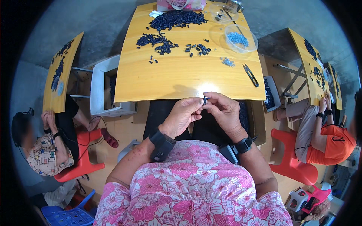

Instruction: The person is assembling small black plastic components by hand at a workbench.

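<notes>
Just off the near edge of the yellow table (158, 84), my two hands meet at a small black cylindrical piece (204, 100). My left hand (183, 113) pinches it between thumb and fingertips. From the other side, the thumb and forefinger of my right hand (224, 110) close on the same piece; any smaller part between the fingertips is hidden. Beyond the hands, similar black pieces lie in a big pile (177, 19), a looser heap (156, 43) and a small scatter (201, 49). A few small clear-blue parts (227, 61) rest at the right.
A clear bowl (253, 40) of blue parts stands at the far right, with another clear container (213, 11) behind it. Black thread snips (250, 75) lie near the right edge. A white box (98, 88) sits at left below the table. Two people sit at side tables.
</notes>
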### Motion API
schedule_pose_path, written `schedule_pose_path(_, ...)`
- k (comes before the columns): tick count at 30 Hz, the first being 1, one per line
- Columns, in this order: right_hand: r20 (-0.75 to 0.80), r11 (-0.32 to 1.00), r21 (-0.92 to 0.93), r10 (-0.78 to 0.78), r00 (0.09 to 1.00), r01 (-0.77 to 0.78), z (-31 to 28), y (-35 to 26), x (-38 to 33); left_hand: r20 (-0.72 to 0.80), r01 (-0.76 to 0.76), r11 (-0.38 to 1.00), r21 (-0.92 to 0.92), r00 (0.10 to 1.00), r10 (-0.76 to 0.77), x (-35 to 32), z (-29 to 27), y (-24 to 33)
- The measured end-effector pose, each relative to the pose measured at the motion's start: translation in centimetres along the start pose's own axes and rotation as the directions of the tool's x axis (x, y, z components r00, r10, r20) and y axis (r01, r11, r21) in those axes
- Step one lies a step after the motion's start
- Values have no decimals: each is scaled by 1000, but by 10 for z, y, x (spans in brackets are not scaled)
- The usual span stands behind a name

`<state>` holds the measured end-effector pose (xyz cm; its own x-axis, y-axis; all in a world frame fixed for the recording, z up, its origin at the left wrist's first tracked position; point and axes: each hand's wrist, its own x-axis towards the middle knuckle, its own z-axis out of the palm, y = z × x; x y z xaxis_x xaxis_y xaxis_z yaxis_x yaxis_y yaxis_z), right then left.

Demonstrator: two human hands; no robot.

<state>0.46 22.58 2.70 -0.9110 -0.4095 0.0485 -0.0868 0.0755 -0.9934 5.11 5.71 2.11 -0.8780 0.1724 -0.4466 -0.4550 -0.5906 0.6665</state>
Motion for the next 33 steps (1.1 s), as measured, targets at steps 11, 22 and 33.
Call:
schedule_pose_path(11,79,975,-207,-62,995,77,1,-8,7,35,-69,978,197,997,64,0,-8,11)
schedule_pose_path(22,97,937,-325,-99,990,126,4,-16,5,48,-60,987,149,997,53,-1,-9,11)
schedule_pose_path(33,134,879,-400,-223,965,259,3,-16,4,80,-83,990,115,994,74,1,-9,7)
